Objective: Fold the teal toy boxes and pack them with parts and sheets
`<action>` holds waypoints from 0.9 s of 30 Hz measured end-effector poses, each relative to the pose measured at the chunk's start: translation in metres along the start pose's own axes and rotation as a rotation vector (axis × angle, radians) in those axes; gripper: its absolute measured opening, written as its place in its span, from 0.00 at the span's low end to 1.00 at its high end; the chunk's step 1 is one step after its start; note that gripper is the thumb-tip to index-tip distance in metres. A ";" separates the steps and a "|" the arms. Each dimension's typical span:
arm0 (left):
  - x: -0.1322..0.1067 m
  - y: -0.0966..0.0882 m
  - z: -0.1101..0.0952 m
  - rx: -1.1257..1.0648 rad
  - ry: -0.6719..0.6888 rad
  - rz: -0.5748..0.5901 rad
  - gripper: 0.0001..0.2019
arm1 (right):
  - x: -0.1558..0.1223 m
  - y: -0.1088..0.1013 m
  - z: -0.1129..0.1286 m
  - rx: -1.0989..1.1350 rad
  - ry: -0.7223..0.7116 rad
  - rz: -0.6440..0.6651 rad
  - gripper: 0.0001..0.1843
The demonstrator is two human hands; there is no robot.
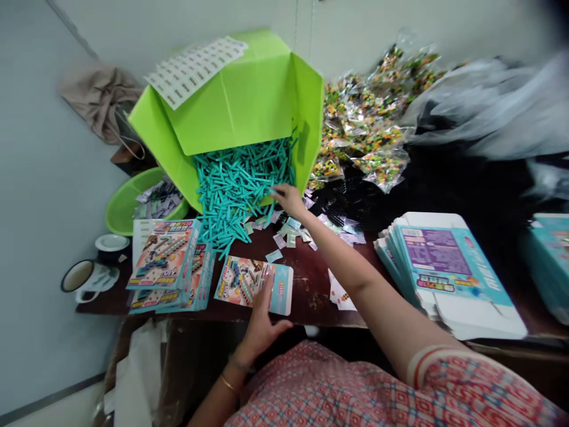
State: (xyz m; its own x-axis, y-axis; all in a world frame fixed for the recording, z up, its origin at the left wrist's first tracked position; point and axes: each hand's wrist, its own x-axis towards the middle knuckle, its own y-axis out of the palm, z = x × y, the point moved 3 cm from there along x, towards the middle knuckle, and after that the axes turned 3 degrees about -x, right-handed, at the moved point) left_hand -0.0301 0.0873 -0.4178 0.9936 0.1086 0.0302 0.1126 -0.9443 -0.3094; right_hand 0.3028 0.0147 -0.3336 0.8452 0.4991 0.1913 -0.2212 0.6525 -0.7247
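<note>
My right hand (290, 201) reaches to the right front edge of a heap of teal plastic sticks (235, 184), its fingers pinched on what looks like one stick. The heap spills from a tipped lime-green bin (240, 107) onto the table. My left hand (261, 326) is open, its fingers lying along a flat printed box (280, 290) at the table's front edge, thumb spread away. Small pale packets (291, 240) lie scattered below my right hand. A stack of printed boxes (166, 255) sits left of my left hand.
Bags of coloured beads (377, 142) pile up at the back right. Flat cartons (444, 267) are stacked on the right, near white cards (341, 293). At the left are a green basin (120, 204) of packets and an enamel mug (89, 279). A sticker sheet (195, 68) lies on the bin.
</note>
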 end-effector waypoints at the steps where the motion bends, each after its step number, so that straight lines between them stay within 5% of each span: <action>1: 0.012 -0.006 -0.005 -0.246 -0.041 -0.069 0.45 | -0.027 0.000 0.005 0.119 -0.088 0.073 0.17; 4: 0.052 -0.008 -0.017 -0.833 -0.260 -0.137 0.33 | -0.100 0.004 0.024 0.330 -0.379 0.358 0.15; 6: 0.077 0.006 -0.026 -0.964 -0.413 -0.024 0.24 | -0.114 -0.014 0.017 0.237 -0.374 0.327 0.14; 8: 0.095 0.022 -0.036 -0.977 -0.464 0.059 0.22 | -0.095 -0.064 -0.017 -0.019 -0.153 0.039 0.15; 11: 0.108 0.046 -0.048 -1.019 -0.472 0.132 0.28 | -0.052 -0.174 -0.088 -0.443 0.263 -0.474 0.22; 14: 0.109 0.065 -0.054 -1.100 -0.595 0.199 0.28 | -0.033 -0.231 -0.129 -0.567 0.405 -0.426 0.20; 16: 0.110 0.070 -0.055 -1.166 -0.645 0.195 0.24 | -0.051 -0.219 -0.123 -0.541 0.302 -0.380 0.17; 19: 0.114 0.065 -0.054 -1.288 -0.613 0.141 0.27 | -0.116 -0.144 -0.072 -0.387 -0.141 -0.282 0.21; 21: 0.118 0.057 -0.049 -1.312 -0.616 0.083 0.29 | -0.164 -0.084 -0.036 -0.240 -0.494 0.050 0.18; 23: 0.119 0.049 -0.042 -1.268 -0.689 0.005 0.21 | -0.189 -0.048 -0.018 -0.114 -0.678 0.324 0.18; 25: 0.117 0.044 -0.037 -1.227 -0.759 -0.064 0.12 | -0.176 -0.041 -0.026 -0.066 -0.619 0.395 0.17; 27: 0.114 0.042 -0.037 -1.227 -0.770 -0.094 0.15 | -0.135 -0.054 -0.053 -0.161 -0.391 0.286 0.19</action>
State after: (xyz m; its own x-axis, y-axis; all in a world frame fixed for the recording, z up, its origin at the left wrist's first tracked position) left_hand 0.0882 0.0485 -0.3923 0.7781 -0.0525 -0.6260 0.5015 -0.5483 0.6692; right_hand 0.2266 -0.1182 -0.3553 0.5100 0.8408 0.1814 -0.3131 0.3779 -0.8713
